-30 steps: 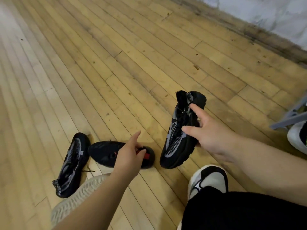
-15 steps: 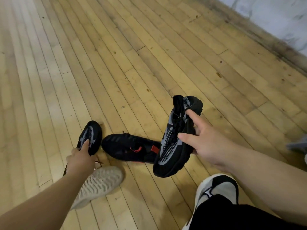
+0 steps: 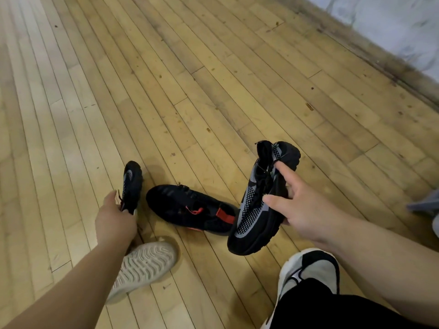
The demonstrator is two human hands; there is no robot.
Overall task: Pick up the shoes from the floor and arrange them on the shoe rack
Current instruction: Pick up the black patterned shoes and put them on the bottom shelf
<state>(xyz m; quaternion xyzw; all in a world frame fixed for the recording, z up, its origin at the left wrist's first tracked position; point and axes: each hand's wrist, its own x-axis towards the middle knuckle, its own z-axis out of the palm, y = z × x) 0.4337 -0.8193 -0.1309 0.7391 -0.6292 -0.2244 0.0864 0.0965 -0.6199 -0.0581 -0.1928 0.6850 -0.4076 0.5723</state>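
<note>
Head view: right hand [image 3: 306, 210] holds black-and-grey mesh sneaker [image 3: 259, 200] by collar, lifted off wooden floor [image 3: 213, 79], toe down. Left hand [image 3: 114, 217] closes on heel of matching sneaker [image 3: 131, 186], toe apparently still on floor. Black sneaker with red tabs [image 3: 190, 207] lies between, untouched. Shoe rack not in view. Advice: pinch heel collar firmly, lift straight, keep laces from snagging neighbour, carry pair together.
</note>
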